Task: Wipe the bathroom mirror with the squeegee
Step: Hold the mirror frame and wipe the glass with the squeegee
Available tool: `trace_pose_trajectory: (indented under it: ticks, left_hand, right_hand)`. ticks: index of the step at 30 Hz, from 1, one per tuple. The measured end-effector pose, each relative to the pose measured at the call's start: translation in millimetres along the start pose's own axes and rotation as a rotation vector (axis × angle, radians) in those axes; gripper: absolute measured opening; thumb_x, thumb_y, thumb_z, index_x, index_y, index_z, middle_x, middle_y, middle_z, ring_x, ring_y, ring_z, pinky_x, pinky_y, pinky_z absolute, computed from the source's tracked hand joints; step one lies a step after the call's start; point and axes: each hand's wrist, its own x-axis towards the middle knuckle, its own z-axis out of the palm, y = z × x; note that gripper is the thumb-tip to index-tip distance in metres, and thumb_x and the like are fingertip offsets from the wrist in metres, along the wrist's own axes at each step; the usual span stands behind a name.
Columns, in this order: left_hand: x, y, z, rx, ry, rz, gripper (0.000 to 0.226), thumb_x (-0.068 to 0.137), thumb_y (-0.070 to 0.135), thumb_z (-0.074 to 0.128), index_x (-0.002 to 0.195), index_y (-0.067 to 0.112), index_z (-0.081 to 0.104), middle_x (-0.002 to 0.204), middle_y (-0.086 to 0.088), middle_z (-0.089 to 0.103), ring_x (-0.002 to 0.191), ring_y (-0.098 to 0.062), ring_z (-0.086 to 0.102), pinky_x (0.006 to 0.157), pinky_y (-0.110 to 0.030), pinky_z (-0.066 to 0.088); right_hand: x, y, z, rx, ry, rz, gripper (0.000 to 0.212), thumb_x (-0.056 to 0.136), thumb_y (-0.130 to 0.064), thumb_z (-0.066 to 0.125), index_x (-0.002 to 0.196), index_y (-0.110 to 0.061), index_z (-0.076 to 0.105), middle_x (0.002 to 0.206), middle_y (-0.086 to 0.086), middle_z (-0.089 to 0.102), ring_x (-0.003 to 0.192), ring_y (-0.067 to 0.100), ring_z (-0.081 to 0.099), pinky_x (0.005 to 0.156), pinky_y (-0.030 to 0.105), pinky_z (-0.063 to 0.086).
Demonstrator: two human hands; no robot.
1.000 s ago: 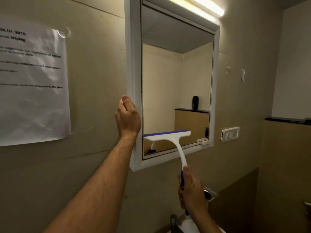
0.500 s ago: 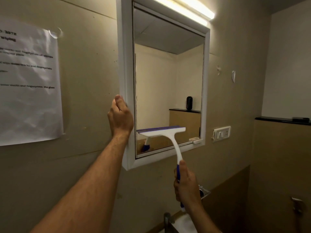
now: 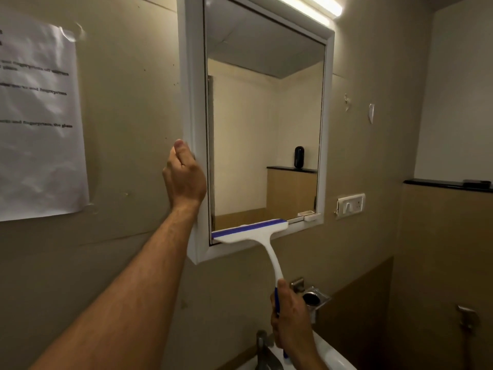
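At the mirror's (image 3: 266, 134) bottom edge, blade lies crosswise.
Right hand (image 3: 289, 320) grips the squeegee (image 3: 256, 233) handle, head at 11 o'clock from the fingers; left hand (image 3: 184, 177), fingers curled, holds the frame (image 3: 190, 76).

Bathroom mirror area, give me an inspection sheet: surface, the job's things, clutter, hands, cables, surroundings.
Surface: mirror in a white frame on a beige wall.
Job's things: squeegee, blade across the glass's bottom edge.
Clutter: nothing seen on the glass.
Hands: left hand holds the frame's left edge; right hand grips the squeegee's handle.
Cables: nothing seen.
Surroundings: paper notice on the left, light bar above, wall switch on the right, tap and sink below.
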Motion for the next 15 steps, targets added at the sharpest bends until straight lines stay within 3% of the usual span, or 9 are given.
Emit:
trace_pose_trajectory:
  ticks: [3, 5, 8, 9, 11, 15]
  left_hand:
    - [-1, 4, -2, -0.016, -0.007, -0.020, 0.052, 0.104, 0.039, 0.019, 0.082, 0.007, 0.054, 0.074, -0.010, 0.057, 0.074, -0.028, 0.053, 0.070, -0.035, 0.039]
    - [-2, 8, -5, -0.020, -0.021, -0.033, 0.058, 0.103, 0.042, 0.018, 0.104, 0.003, 0.060, 0.101, -0.020, 0.064, 0.096, -0.033, 0.058, 0.082, -0.034, 0.042]
    - [-3, 22, -9, -0.055, -0.112, -0.055, 0.061, 0.102, 0.049, 0.012, 0.134, 0.012, 0.049, 0.132, -0.011, 0.055, 0.120, -0.025, 0.050, 0.089, -0.025, 0.031]
    - [-3, 33, -11, -0.069, -0.126, -0.064, 0.063, 0.102, 0.051, 0.011, 0.139, 0.012, 0.043, 0.133, -0.007, 0.053, 0.119, -0.023, 0.049, 0.088, -0.025, 0.028]
    - [9, 51, -8, -0.088, -0.124, -0.060, 0.062, 0.101, 0.053, 0.012, 0.140, 0.012, 0.038, 0.117, -0.001, 0.048, 0.102, -0.017, 0.047, 0.083, -0.025, 0.028]
    - [53, 88, 10, -0.031, -0.094, 0.063, 0.051, 0.098, 0.058, 0.022, 0.114, 0.014, 0.042, 0.084, 0.005, 0.044, 0.068, -0.003, 0.040, 0.056, -0.020, 0.030]
  right_hand:
    - [0, 0, -5, -0.019, -0.002, -0.027, 0.055, 0.077, -0.066, 0.032, 0.077, -0.015, 0.053, 0.062, 0.001, 0.045, 0.052, 0.011, 0.044, 0.048, 0.024, 0.038]
    - [4, -12, -10, -0.006, 0.016, -0.050, 0.057, 0.076, -0.070, 0.032, 0.077, -0.018, 0.055, 0.062, 0.000, 0.048, 0.051, 0.011, 0.044, 0.048, 0.025, 0.038]
    - [16, -56, -20, 0.118, -0.006, -0.111, 0.058, 0.082, -0.068, 0.034, 0.080, -0.013, 0.054, 0.057, -0.002, 0.045, 0.043, 0.009, 0.040, 0.041, 0.024, 0.035]
    - [23, -76, -25, 0.150, -0.008, -0.143, 0.058, 0.085, -0.066, 0.033, 0.081, -0.012, 0.054, 0.055, -0.002, 0.044, 0.041, 0.009, 0.039, 0.040, 0.024, 0.034]
    - [42, -122, -34, 0.189, 0.005, -0.199, 0.057, 0.090, -0.065, 0.032, 0.082, -0.013, 0.055, 0.053, -0.003, 0.044, 0.040, 0.010, 0.038, 0.039, 0.024, 0.033]
    - [82, -197, -49, 0.247, 0.064, -0.248, 0.055, 0.093, -0.065, 0.031, 0.078, -0.017, 0.053, 0.051, -0.005, 0.041, 0.039, 0.010, 0.034, 0.038, 0.022, 0.030]
